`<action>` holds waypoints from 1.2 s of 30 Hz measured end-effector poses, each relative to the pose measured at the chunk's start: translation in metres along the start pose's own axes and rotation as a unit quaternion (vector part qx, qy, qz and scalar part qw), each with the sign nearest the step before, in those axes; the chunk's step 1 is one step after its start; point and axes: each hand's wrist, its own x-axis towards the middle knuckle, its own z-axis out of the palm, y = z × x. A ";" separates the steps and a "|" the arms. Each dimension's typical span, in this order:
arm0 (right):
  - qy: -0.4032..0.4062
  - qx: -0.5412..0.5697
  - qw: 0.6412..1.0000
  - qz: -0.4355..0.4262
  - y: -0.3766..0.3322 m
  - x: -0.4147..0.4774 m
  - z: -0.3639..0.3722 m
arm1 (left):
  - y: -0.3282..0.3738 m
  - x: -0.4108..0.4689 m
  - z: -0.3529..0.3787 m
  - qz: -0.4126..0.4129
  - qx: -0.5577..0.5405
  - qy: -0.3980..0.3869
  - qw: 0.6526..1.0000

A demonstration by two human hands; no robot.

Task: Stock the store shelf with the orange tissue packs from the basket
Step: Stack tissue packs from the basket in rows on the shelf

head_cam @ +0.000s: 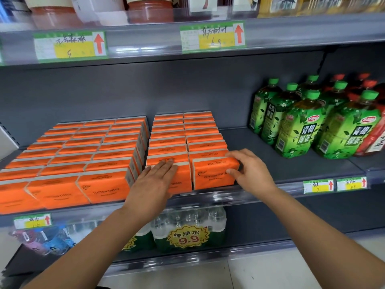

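Observation:
Several rows of orange tissue packs [87,147] stand upright on the grey middle shelf [281,163], filling its left half. My right hand [250,170] grips the front pack of the rightmost row [212,174], fingers over its top edge and thumb on its front face. My left hand [154,180] lies flat with straight fingers against the front pack of the neighbouring row [181,178], covering much of it. The basket is out of view.
Green tea bottles [300,130] and red-labelled bottles [373,140] stand on the shelf's right part, with bare shelf between them and the tissue. Water bottle packs [187,230] sit on the lower shelf. Jars and bottles line the top shelf [145,44].

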 end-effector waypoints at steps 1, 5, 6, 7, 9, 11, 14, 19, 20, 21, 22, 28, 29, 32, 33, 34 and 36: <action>-0.001 -0.013 1.000 0.003 -0.001 -0.001 0.002 | -0.001 0.000 0.001 -0.001 0.003 -0.004 1.000; 0.003 -0.051 0.999 0.016 -0.006 -0.002 0.005 | -0.001 0.001 0.001 -0.008 0.020 -0.003 1.000; 0.007 -0.059 0.998 0.019 -0.007 -0.002 0.005 | -0.001 0.000 0.001 -0.008 0.018 -0.001 1.000; 0.009 -0.068 0.997 0.021 -0.008 -0.002 0.005 | 0.000 0.000 0.002 -0.007 0.015 0.002 1.000; 0.007 -0.091 0.996 0.020 -0.011 -0.002 0.006 | 0.000 -0.001 0.001 -0.001 0.007 0.010 1.000; 0.003 -0.116 0.993 0.012 -0.014 -0.002 0.008 | -0.001 0.000 0.001 0.005 0.003 0.006 1.000; -0.007 -0.159 0.987 -0.001 -0.019 0.001 0.009 | -0.001 0.000 0.002 0.009 -0.001 -0.001 1.000; -0.008 -0.160 0.987 0.011 -0.022 -0.002 0.013 | 0.000 0.001 0.001 0.011 0.002 0.001 1.000; -0.005 -0.150 0.988 0.018 -0.021 -0.005 0.014 | 0.000 0.001 0.001 0.012 -0.001 0.001 1.000; -0.001 -0.141 0.990 0.022 -0.021 -0.007 0.015 | 0.001 0.001 0.000 0.012 -0.005 0.004 1.000; 0.001 -0.134 0.991 0.025 -0.020 -0.009 0.016 | 0.001 0.000 0.000 0.009 -0.006 0.006 1.000; -0.006 -0.105 0.994 0.039 -0.017 -0.020 0.011 | 0.011 0.000 -0.004 -0.001 0.000 0.005 1.000; -0.008 -0.108 0.993 0.045 -0.016 -0.023 0.009 | 0.015 0.001 -0.007 0.003 0.003 0.004 1.000; -0.017 -0.143 0.987 0.067 -0.009 -0.039 0.000 | 0.027 0.005 -0.013 0.026 0.004 0.001 1.000; -0.018 -0.157 0.985 0.075 -0.006 -0.045 -0.004 | 0.033 0.007 -0.016 0.034 0.016 -0.001 0.999; -0.021 -0.171 0.982 0.083 -0.003 -0.052 -0.010 | 0.040 0.010 -0.019 0.045 0.029 0.012 0.999; -0.035 -0.198 0.975 0.096 0.005 -0.067 -0.021 | 0.060 0.011 -0.027 0.069 0.026 0.023 0.997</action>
